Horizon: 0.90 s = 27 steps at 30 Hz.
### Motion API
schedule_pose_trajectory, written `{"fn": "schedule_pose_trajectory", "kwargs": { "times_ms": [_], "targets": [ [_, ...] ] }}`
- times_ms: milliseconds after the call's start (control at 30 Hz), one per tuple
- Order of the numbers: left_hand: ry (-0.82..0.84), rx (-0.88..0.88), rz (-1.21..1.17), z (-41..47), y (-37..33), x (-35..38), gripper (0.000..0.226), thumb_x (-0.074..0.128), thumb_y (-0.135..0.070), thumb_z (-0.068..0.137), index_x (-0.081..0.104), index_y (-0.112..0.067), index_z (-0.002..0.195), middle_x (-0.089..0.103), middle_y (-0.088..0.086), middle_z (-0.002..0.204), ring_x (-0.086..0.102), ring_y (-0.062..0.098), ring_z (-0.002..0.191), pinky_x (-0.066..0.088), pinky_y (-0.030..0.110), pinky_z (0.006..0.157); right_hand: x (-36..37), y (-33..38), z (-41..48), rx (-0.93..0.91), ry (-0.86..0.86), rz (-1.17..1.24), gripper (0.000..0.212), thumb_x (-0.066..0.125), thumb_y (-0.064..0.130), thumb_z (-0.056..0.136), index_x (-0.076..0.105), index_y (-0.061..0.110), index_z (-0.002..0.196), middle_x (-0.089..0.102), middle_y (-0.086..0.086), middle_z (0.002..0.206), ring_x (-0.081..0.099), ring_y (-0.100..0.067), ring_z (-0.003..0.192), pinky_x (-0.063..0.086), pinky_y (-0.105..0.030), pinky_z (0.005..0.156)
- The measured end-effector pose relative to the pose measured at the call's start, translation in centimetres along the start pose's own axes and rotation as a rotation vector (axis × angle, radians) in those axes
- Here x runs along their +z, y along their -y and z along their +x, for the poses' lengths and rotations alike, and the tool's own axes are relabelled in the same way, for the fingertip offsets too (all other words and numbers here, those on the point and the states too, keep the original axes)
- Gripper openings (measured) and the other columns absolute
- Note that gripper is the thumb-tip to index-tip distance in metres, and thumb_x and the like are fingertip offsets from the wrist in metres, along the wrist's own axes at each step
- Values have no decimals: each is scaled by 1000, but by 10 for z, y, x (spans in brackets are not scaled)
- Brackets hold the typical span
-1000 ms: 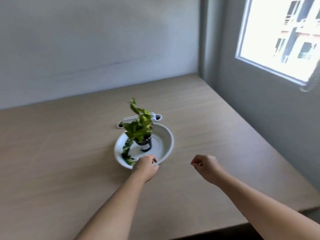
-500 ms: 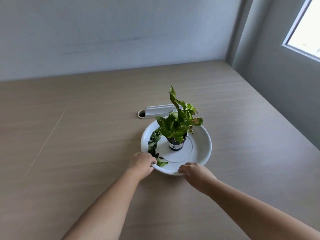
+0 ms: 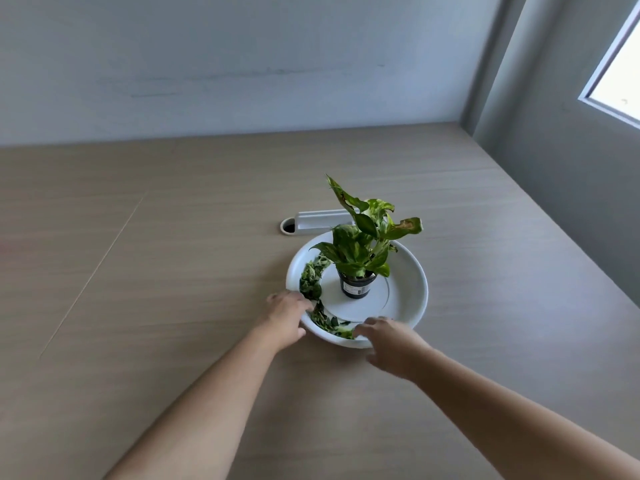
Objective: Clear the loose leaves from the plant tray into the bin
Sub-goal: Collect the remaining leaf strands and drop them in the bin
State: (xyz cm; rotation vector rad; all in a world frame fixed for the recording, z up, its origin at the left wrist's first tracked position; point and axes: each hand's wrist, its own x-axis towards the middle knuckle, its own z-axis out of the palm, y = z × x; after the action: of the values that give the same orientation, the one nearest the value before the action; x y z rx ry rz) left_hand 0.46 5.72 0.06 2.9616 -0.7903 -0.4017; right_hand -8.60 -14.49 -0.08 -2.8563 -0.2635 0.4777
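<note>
A round white plant tray (image 3: 412,282) sits on the wooden table. In its middle a small black pot (image 3: 356,289) holds a green leafy plant (image 3: 362,244). Loose dark green leaves (image 3: 311,282) lie in a curved band along the tray's left and near inner edge. My left hand (image 3: 287,318) grips the tray's near-left rim, fingers over the edge beside the leaves. My right hand (image 3: 389,337) holds the near rim, fingertips touching the leaves' end, thumb below the rim. No bin is in view.
A grey cable port (image 3: 311,223) is set in the table (image 3: 173,271) just behind the tray. A wall runs along the table's far side and another on the right, where a window (image 3: 620,81) sits at the upper right.
The view has swung left and down, bringing the tray closer. My right hand moved from the bare table onto the tray's near rim. My left hand stayed at the near-left rim.
</note>
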Motion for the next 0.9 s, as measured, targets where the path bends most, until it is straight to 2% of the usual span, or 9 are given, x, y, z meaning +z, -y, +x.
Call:
{"fn": "schedule_pose_trajectory", "kwargs": {
  "times_ms": [100,233,300,467,600,700,833,900],
  "targets": [
    [88,-26,7,0,1,2,42,62,-24,85,56,-29,126,50,-4,136,41,19,131,32,41,106,10,2,0,-40,9,-29,36,45,4,86,53,15,119,58,-9,115,56,-30,107,49,-40,83],
    [10,12,20,-9,-20,17,28,55,-24,87,66,-27,113,63,-4,119,51,19,119,29,36,109,3,-28,-1,5,52,14,21,52,11,88,61,15,107,62,-8,108,60,-28,101,49,-37,80],
    [-1,37,31,-13,-32,23,27,55,-26,86,66,-27,111,65,-4,114,54,19,114,30,33,108,-2,-42,-2,41,78,21,25,54,7,86,62,17,107,63,-5,109,60,-26,101,49,-35,81],
    [53,84,-33,-20,-47,25,25,60,-28,83,67,-27,107,66,-5,110,59,17,106,40,33,101,-7,-63,-7,96,60,-30,40,44,-4,81,63,21,106,64,-2,111,61,-25,102,50,-34,83],
    [63,-20,-93,-20,-32,15,24,66,-29,78,70,-27,102,68,-7,105,61,18,100,47,31,93,-2,-55,-8,22,44,-51,37,51,4,84,60,24,114,62,0,117,59,-24,108,51,-39,90],
    [95,-84,-114,-18,-28,13,24,69,-29,77,71,-25,101,70,-5,105,62,18,101,46,27,88,-1,-50,-6,-2,78,-17,34,52,3,84,62,23,110,64,0,114,60,-23,104,52,-36,87],
    [88,-87,-135,-22,-45,18,30,74,-42,74,72,-25,99,71,-5,102,62,17,99,48,28,88,-15,-63,-4,56,84,-57,42,49,-2,82,65,26,108,66,0,113,63,-25,101,54,-36,86],
    [89,-112,-261,-21,-52,21,39,77,-50,68,72,-26,97,71,-5,102,63,15,98,50,28,89,-23,-63,-2,60,88,-63,45,47,-3,82,66,26,111,66,-2,115,64,-25,102,55,-37,88]
  ]
}}
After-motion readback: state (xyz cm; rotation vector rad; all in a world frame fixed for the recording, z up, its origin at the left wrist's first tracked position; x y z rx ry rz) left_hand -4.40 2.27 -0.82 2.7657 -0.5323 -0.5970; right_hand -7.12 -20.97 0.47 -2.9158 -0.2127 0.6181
